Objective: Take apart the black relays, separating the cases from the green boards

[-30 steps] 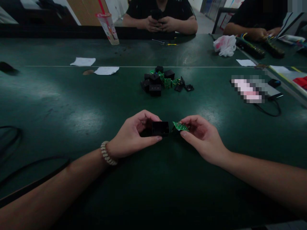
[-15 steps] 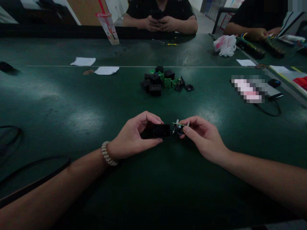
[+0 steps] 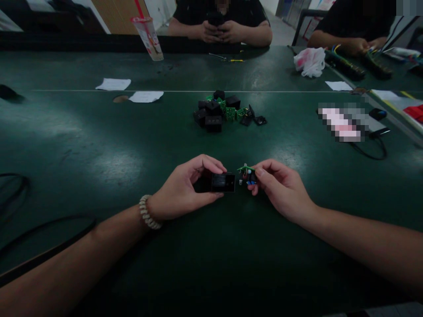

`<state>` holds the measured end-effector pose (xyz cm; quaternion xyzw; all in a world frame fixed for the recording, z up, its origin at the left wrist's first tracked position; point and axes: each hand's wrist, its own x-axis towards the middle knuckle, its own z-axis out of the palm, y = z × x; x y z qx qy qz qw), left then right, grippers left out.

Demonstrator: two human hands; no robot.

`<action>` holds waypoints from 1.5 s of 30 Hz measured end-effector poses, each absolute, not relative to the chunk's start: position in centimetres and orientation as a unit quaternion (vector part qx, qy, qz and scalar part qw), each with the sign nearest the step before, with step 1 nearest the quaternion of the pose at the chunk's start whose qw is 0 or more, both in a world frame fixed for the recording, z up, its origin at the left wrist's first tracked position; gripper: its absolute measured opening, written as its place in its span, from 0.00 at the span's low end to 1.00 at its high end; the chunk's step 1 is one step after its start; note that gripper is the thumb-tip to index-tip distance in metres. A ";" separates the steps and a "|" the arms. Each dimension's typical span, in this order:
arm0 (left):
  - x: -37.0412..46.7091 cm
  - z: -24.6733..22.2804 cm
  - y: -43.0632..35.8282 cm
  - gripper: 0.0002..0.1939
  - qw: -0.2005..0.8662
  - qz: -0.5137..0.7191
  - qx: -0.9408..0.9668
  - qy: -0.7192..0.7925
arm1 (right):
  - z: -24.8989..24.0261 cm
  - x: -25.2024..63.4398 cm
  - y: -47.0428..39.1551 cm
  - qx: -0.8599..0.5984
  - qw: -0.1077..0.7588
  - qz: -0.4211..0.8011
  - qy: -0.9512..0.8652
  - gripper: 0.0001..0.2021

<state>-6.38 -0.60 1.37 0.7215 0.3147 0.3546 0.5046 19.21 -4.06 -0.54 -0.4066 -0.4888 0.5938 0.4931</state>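
Note:
Between the thumb and fingers of my left hand (image 3: 185, 187) is a small black plastic case (image 3: 224, 182), its hollow side partly facing me. My right hand (image 3: 280, 182) pinches a small green circuit board (image 3: 246, 169) by its right end. Electronic parts, one of them blue, hang below the board. A narrow gap separates the board from the right end of the case. Both are held over the green table (image 3: 211, 255).
Farther back lies a pile of black cases (image 3: 213, 123) and green circuit boards (image 3: 230, 113). Paper scraps (image 3: 146, 96), a drink cup (image 3: 150, 39), a plastic bag (image 3: 309, 61) and a pixelated item (image 3: 342, 125) lie around. Two people sit across; one holds a phone (image 3: 215, 19).
My right hand has turned the circuit board, so its underside parts show more. The case in my left hand has tilted slightly, showing more of its inside.

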 end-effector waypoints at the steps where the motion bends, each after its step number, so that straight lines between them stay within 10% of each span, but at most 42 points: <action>1: -6.4 1.3 -0.6 0.18 0.504 0.357 0.721 0.313 | -0.6 19.2 -4.0 -0.403 0.493 0.597 -0.488 0.12; 45: -6.4 1.2 -0.6 0.19 0.497 0.346 0.734 0.307 | 0.0 19.6 -4.4 -0.399 0.479 0.493 -0.607 0.13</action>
